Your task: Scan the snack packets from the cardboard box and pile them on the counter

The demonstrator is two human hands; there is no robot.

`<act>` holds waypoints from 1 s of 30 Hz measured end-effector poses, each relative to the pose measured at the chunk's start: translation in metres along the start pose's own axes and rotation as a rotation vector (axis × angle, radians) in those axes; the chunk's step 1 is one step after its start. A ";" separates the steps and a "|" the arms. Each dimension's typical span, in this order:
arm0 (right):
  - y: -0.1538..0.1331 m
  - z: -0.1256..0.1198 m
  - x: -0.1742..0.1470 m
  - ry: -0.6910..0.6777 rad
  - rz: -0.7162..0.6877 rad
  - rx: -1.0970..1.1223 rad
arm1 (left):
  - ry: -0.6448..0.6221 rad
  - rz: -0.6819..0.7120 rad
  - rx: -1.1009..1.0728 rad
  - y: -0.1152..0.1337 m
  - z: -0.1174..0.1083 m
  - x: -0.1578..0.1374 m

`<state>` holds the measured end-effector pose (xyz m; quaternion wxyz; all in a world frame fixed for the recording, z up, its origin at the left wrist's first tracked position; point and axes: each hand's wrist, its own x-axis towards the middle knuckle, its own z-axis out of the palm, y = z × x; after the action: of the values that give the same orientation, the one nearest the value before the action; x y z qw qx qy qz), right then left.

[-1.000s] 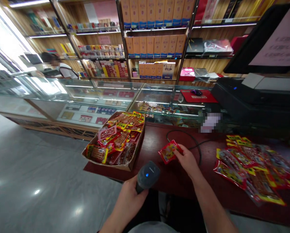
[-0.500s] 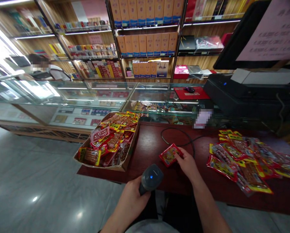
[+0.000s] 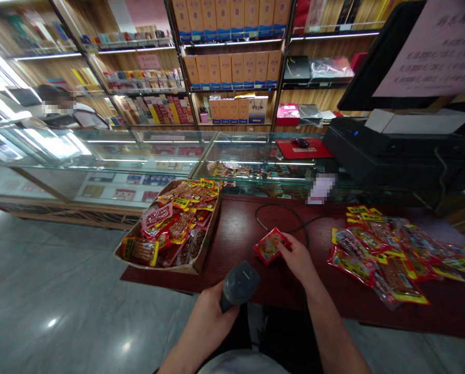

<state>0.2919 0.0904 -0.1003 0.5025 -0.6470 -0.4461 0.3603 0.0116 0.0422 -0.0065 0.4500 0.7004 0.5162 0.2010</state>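
My left hand [image 3: 211, 317] is wrapped around the handle of a dark barcode scanner [image 3: 240, 283], its head tilted over the table's front edge. Between the thumb and fingers of my right hand [image 3: 296, 257] is a red snack packet [image 3: 270, 245], held just ahead of the scanner and apart from it. Left of both hands stands an open cardboard box [image 3: 195, 266] filled with red and yellow snack packets [image 3: 181, 226]. A loose pile of similar packets [image 3: 376, 249] lies on the right of the table.
The dark red table [image 3: 232, 228] meets a glass display counter [image 3: 251, 182]. A black cable [image 3: 279, 204] curls behind the packet. A mouse [image 3: 300, 142], a black machine [image 3: 372, 150] and a monitor [image 3: 372, 67] stand beyond. A person [image 3: 72, 111] is behind the far counter.
The blue light on the scanner has gone out. Both hands keep nearly the same pose, and the whole view has shifted slightly.
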 end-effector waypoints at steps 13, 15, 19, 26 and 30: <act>0.014 -0.090 0.010 0.594 0.179 -0.160 | -0.034 0.017 -0.009 0.001 0.005 0.006; 0.018 -0.135 0.017 0.779 0.207 -0.340 | -0.035 0.023 -0.001 0.001 0.005 0.006; 0.014 -0.206 0.021 0.843 0.304 -0.594 | -0.032 0.026 -0.015 0.000 0.005 0.006; -0.027 -0.171 0.026 0.975 0.302 -0.784 | 0.003 0.028 -0.060 -0.008 -0.002 -0.002; -0.090 -0.040 0.043 0.312 -0.457 -0.661 | 0.011 0.053 -0.105 -0.014 -0.010 -0.007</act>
<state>0.3242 0.1264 -0.0043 0.3965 -0.7045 -0.5881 -0.0248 -0.0060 0.0411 -0.0120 0.4778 0.6883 0.4885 0.2434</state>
